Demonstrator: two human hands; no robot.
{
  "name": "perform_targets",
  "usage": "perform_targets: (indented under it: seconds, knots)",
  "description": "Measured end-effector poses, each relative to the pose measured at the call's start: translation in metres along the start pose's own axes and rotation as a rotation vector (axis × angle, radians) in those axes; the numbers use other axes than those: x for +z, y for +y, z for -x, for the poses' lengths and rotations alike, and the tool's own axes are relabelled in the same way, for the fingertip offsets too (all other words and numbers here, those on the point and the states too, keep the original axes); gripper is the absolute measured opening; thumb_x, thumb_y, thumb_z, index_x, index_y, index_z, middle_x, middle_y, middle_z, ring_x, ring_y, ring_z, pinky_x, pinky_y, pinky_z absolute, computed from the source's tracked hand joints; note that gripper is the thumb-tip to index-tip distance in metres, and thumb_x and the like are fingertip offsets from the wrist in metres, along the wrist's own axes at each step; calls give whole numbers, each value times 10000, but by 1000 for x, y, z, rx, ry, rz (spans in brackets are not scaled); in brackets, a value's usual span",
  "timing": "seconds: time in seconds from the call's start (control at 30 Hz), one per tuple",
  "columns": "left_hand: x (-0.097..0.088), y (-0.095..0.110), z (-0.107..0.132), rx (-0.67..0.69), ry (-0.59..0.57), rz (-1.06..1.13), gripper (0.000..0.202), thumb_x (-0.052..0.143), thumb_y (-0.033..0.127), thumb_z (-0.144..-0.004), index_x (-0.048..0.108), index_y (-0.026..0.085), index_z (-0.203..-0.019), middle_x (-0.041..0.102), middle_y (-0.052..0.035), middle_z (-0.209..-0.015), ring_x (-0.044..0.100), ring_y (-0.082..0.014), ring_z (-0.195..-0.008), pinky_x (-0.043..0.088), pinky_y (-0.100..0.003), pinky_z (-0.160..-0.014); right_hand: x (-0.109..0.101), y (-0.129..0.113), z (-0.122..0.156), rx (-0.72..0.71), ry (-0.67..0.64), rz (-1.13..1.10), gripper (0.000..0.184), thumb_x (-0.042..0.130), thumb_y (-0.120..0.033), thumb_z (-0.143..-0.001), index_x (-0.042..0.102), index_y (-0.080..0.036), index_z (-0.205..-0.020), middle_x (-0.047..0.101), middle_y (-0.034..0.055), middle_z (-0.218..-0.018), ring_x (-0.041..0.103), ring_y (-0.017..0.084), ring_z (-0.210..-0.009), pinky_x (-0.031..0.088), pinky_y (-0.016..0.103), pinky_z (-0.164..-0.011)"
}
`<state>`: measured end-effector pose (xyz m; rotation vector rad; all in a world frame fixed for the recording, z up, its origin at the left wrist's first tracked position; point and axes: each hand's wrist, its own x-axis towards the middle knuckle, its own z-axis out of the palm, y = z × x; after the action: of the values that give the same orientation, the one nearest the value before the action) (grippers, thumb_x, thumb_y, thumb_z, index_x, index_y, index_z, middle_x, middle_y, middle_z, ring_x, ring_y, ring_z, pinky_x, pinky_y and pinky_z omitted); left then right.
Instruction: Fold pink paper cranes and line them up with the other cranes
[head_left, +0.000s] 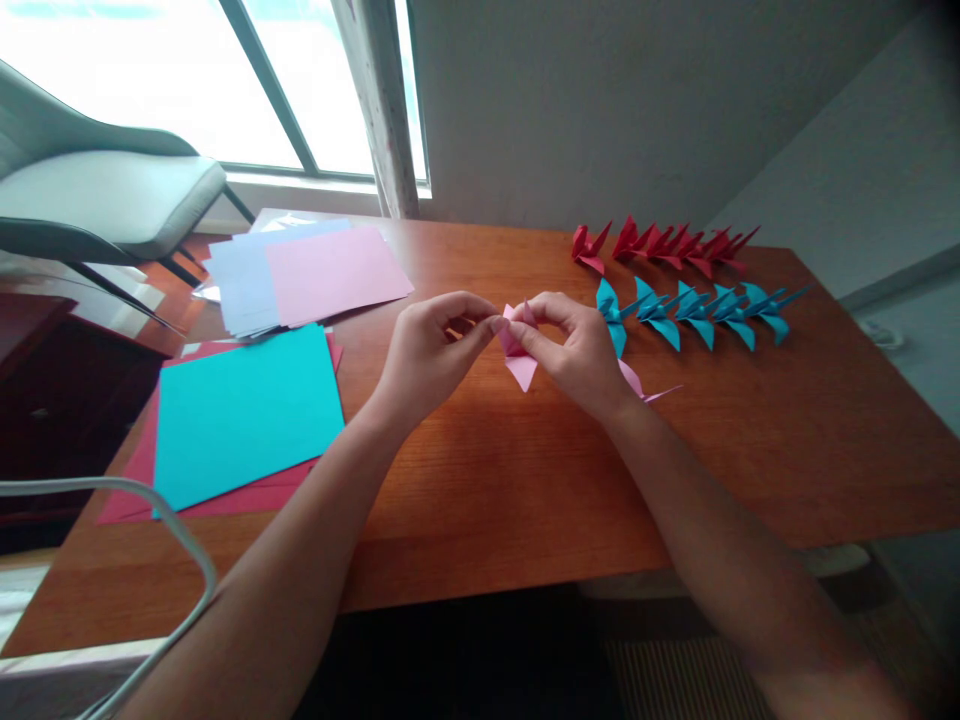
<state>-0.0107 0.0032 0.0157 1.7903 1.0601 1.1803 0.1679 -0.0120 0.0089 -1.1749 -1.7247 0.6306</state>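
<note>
A pink paper crane [520, 368] is held just above the table, between my two hands. My left hand [439, 345] pinches its left tip with thumb and forefinger. On its other side, my right hand [577, 350] grips the crane's body between thumb and fingers. Another pink folded piece [632, 378] with a thin pointed end lies on the table, partly hidden behind my right hand. Beyond that hand stands a row of blue paper cranes [694, 312], and behind them a row of red paper cranes [675, 246].
Blue sheets [247, 415] lie over red sheets [131, 490] on the table's left side. Farther back is a stack of pink and pale sheets [337, 268]. A white cable [184, 535] loops by my left forearm. A chair [127, 190] stands beyond the left edge.
</note>
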Motion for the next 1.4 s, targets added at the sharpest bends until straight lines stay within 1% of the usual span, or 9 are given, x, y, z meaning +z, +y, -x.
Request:
perform_targets:
  seconds: [0.13, 0.6, 0.77, 0.87, 0.93, 1.07, 1.13, 1.27, 1.4]
  knots:
    - [1, 0, 0, 28, 24, -92, 167, 691, 268, -886, 693, 172, -750, 724, -22, -768, 593, -120, -695, 435, -236, -628, 0, 0, 0, 27, -16, -42, 210, 678, -357, -927, 655, -234, -758, 692, 20, -838, 636, 216, -893, 492, 395, -898]
    - [2, 1, 0, 9, 52, -56, 169, 711, 318, -871, 701, 187, -763, 735, -19, -764, 620, -126, -691, 446, -236, -605, 2, 4, 1, 127, 3, -166, 195, 718, -403, -891, 694, -227, -812, 704, 33, -879, 647, 220, -910, 538, 394, -892]
    - [2, -1, 0, -20, 66, -13, 285, 709, 420, -887, 646, 194, -725, 688, -15, -728, 584, -121, -660, 420, -239, -578, 3, 8, 1, 101, 21, -141, 184, 709, -408, -903, 698, -235, -840, 712, 28, -897, 652, 214, -923, 532, 394, -907]
    - [0, -4, 0, -71, 92, -21, 384, 677, 515, -906, 649, 191, -703, 656, -22, -694, 559, -126, -636, 411, -254, -566, 3, 8, 0, 25, 83, -92, 155, 700, -364, -915, 685, -250, -811, 709, 13, -872, 645, 204, -896, 514, 394, -907]
    - [-2, -4, 0, -129, 26, 9, 467, 615, 583, -931, 669, 187, -691, 656, -34, -677, 551, -131, -616, 410, -261, -552, 2, 7, -1, -23, 138, -39, 153, 706, -358, -915, 686, -262, -797, 709, 12, -873, 637, 205, -889, 504, 398, -904]
    - [0, -1, 2, -236, -232, 147, 539, 591, 649, -918, 694, 178, -678, 673, -46, -657, 558, -136, -605, 412, -257, -542, 0, 5, -2, -43, 222, 37, 135, 711, -388, -916, 720, -282, -833, 713, 28, -938, 633, 221, -933, 498, 417, -934]
    - [4, 1, 3, -247, -271, 184, 492, 651, 623, -886, 700, 175, -688, 672, -35, -662, 556, -133, -612, 404, -249, -545, 1, 6, -1, -43, 236, 21, 108, 713, -374, -908, 725, -285, -848, 711, 30, -955, 636, 225, -954, 504, 422, -940]
    - [10, -1, 5, -195, -164, 182, 343, 701, 483, -873, 719, 170, -736, 670, -16, -687, 548, -121, -624, 393, -238, -562, 1, 9, -1, 9, 179, -188, 101, 670, -347, -896, 707, -294, -973, 710, 26, -1071, 657, 224, -1046, 542, 401, -923]
    - [11, -9, 5, -168, -91, 86, 239, 697, 385, -858, 738, 165, -774, 673, -16, -699, 562, -136, -647, 408, -247, -586, -1, 14, -3, 103, 284, -347, 213, 625, -416, -922, 661, -290, -1090, 692, 38, -1129, 656, 209, -1072, 544, 367, -925]
